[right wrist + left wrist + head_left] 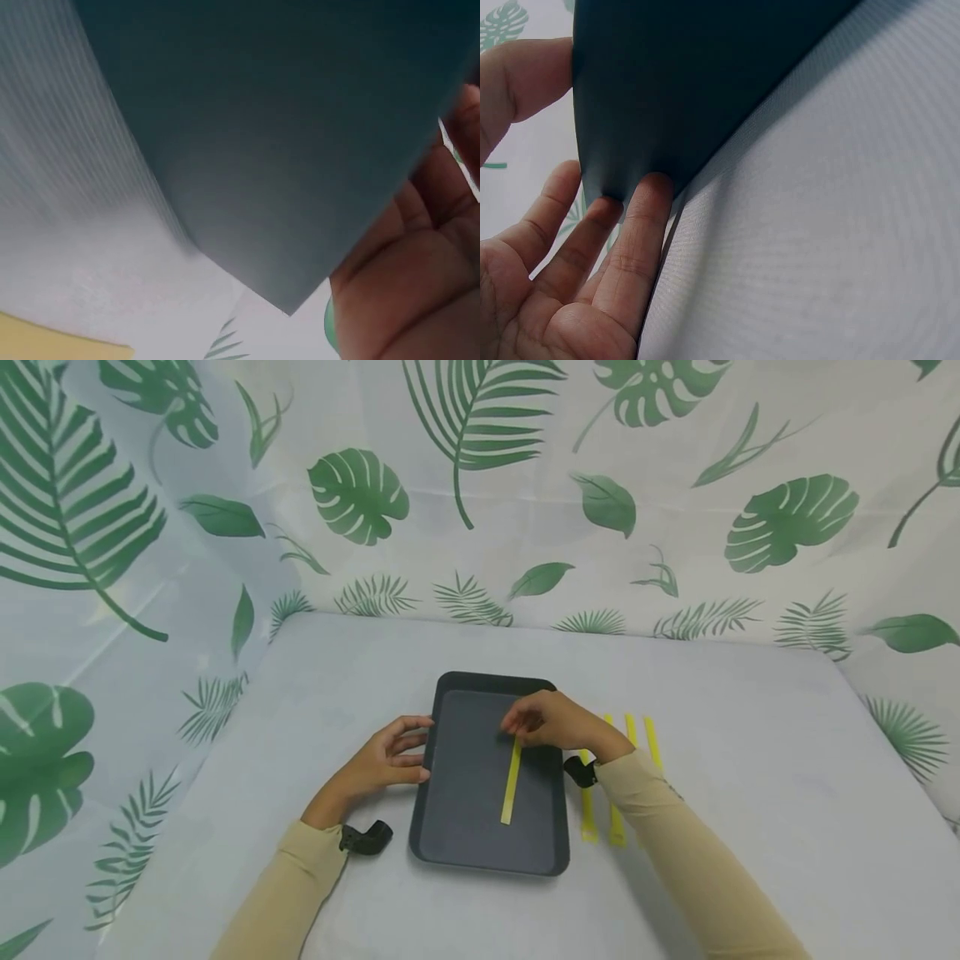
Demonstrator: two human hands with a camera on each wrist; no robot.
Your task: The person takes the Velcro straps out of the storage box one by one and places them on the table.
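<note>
A dark grey rectangular tray (pixel 461 793) lies on the white-covered table. Over its inside, my right hand (pixel 551 720) pinches the upper end of a flat yellow strip (pixel 512 785), whose lower end points toward me. My left hand (pixel 386 756) touches the tray's left edge with its fingers spread. In the left wrist view, fairly straight fingers (pixel 641 240) rest against the tray's outer wall (pixel 667 90). From the right wrist, the tray wall (pixel 270 165) covers the fingertips and the pinched strip; only part of the palm shows.
Several more yellow strips (pixel 651 739) lie side by side just right of the tray, partly under my right forearm. Dark wrist cameras (pixel 366 838) sit on both cuffs. A leaf-patterned cloth (pixel 525 535) hangs behind and beside the table.
</note>
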